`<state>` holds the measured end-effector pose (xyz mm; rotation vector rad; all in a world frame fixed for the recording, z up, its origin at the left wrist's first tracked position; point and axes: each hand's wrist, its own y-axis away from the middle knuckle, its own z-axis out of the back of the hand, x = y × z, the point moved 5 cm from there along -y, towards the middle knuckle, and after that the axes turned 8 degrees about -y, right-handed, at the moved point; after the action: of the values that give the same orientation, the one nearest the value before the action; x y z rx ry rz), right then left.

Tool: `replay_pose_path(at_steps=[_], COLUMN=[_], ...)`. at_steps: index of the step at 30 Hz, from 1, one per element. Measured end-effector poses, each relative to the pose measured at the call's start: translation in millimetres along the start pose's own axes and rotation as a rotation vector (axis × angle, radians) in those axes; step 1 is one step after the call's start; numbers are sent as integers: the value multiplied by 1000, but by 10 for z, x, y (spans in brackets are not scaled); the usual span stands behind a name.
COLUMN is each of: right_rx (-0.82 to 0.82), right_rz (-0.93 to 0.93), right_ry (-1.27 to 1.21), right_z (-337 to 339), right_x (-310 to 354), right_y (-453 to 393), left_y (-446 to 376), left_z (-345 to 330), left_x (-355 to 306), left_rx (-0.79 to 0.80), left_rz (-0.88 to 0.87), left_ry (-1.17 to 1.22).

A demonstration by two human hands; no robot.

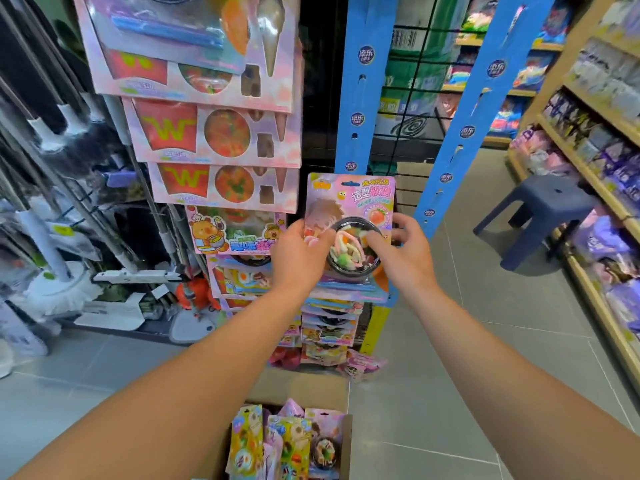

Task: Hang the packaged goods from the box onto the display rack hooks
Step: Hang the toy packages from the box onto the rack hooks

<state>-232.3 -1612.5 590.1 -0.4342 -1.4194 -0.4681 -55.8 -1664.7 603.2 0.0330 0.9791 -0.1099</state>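
Pink blister card (349, 216) with a black bowl of candy noodles under clear plastic is held upright between both hands, in front of the display rack (360, 98). Left hand (299, 259): fingers curled round the card's left edge, thumb on its face. Right hand (407, 252): fingers pinching the right edge, fingertips lying over the bowl's rim. Card's hang slot is at the top; whether it sits on a hook cannot be told.

Directly below the card: a column of similar packets (329, 327) already hanging, down to the floor. Left of it: a second column, large pink cards with a red "W" fries print (214, 133) above, bear-print packets (232, 233) under them.

Rack uprights are blue card strips on a black wire grid.

Cardboard box (298, 441) on the grey tile floor, between the forearms, holding more packets standing on edge.

Far left: mops (59, 271). Right: wooden shelves (588, 161) of goods, dark blue stool (543, 216) beside them
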Motion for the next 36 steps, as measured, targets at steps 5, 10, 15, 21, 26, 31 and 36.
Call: replay_pose_path(at_steps=[5,10,15,21,26,31,36], right_rx=[-7,5,36,67,79,61,74], right_rz=[-3,-27,-56,-89,-102,-99,-138], right_ry=[47,76,171,246,265,286,357], right_z=[-25,-27,-73,-104,-94,-74,-161], right_x=[-97,-151,-254,-301,-310,-321,-446], right_y=[-18,8,-17,16,128,297,601], left_y=[-44,-56,-120,-18,69,205,364], left_z=[-45,-70,-125,-235,-238,-154,-14], left_x=[88,154,254,374,468,546,763], left_rx=[-8,14,52,153,215,240,254], left_rz=[18,12,37,97,95,74,64], left_ry=[-48,-72,-78,-98,-83,-72,-84])
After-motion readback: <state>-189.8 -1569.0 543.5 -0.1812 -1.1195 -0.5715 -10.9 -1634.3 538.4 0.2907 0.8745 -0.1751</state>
